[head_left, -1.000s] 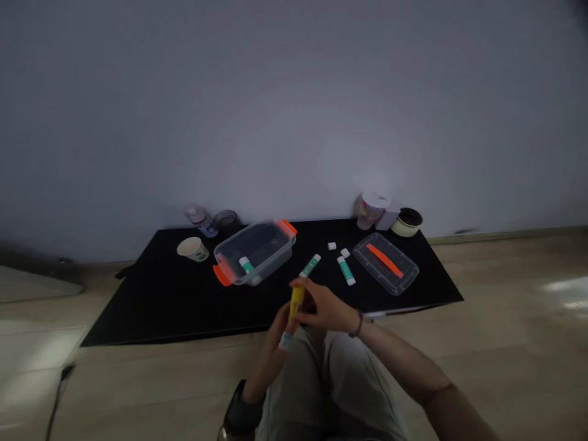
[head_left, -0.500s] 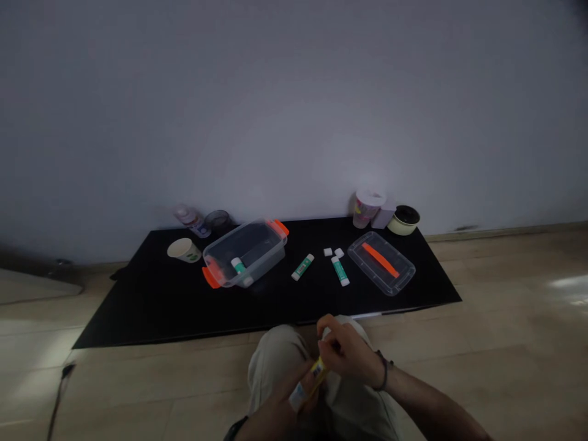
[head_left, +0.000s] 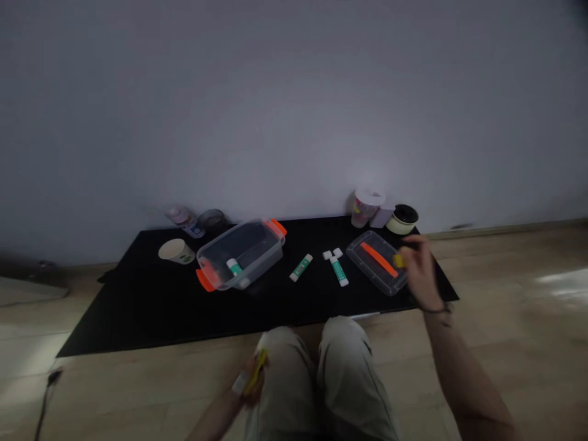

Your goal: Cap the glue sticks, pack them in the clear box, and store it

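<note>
Curled shut low at the lower left of the frame, against the left knee (head_left: 280, 358): the left hand (head_left: 250, 381), wrapped firmly around a yellow glue stick (head_left: 255, 371). Just beside it at the wrist, a white strip (head_left: 239, 383), impossible to tell whether a band or part of the stick. Raised out at the right of the frame and blurred by motion: the right hand (head_left: 420, 269), fingers bent inward in a tight pinch on a small yellow piece (head_left: 399, 261), too blurred to identify, and a dark bracelet (head_left: 435, 310) around the wrist. Hovering just beside the right end of a flat clear plastic lid (head_left: 374, 260), marked with an orange strip (head_left: 379, 258), and above the right corner of a black mat (head_left: 138, 321). Laid out on the mat toward the middle: two green-and-white glue sticks (head_left: 301, 267) (head_left: 339, 271) and two small white caps (head_left: 327, 255) (head_left: 338, 252). Left of them, a clear plastic box (head_left: 241, 254) with orange handles, one more green-and-white glue stick (head_left: 234, 267) inside.
</note>
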`<control>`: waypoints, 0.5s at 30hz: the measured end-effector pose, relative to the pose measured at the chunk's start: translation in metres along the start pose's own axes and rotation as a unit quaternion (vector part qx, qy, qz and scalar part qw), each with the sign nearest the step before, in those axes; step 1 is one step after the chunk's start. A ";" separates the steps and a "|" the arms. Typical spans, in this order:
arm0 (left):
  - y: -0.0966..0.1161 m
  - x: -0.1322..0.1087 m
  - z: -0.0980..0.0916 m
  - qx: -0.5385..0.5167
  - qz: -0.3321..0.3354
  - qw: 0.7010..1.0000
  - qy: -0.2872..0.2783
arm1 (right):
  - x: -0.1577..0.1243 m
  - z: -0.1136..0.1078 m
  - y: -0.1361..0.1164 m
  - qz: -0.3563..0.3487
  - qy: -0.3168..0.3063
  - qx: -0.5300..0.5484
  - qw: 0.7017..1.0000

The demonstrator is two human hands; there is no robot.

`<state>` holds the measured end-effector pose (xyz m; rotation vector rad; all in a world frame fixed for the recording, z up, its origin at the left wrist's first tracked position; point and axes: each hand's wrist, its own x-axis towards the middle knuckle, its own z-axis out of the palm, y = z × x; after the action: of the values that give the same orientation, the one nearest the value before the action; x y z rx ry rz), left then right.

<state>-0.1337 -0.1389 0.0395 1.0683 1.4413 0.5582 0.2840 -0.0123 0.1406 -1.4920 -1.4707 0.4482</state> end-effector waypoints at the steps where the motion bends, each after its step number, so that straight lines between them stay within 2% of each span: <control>1: 0.012 0.014 -0.001 0.025 0.050 0.998 0.029 | 0.003 0.016 0.012 -0.004 -0.017 -0.014 1.000; 4: 0.057 0.061 0.007 0.163 0.160 0.965 0.130 | -0.001 0.093 0.037 -0.052 -0.174 -0.119 0.976; 6: 0.084 0.091 0.016 0.315 0.200 0.917 0.142 | -0.008 0.143 0.044 -0.088 -0.250 -0.198 0.944; 8: 0.104 0.113 0.026 0.348 0.215 0.900 0.148 | -0.011 0.176 0.049 -0.109 -0.293 -0.265 0.912; 11: 0.121 0.138 0.036 0.377 0.233 0.884 0.149 | -0.009 0.193 0.055 -0.138 -0.289 -0.317 0.892; 15: 0.133 0.162 0.042 0.407 0.259 0.863 0.148 | -0.014 0.183 0.062 -0.141 -0.202 -0.316 0.916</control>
<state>-0.0370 0.0503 0.0609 2.1641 1.7069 0.5010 0.1695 0.0530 -0.0008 -1.6940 -2.2782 0.0988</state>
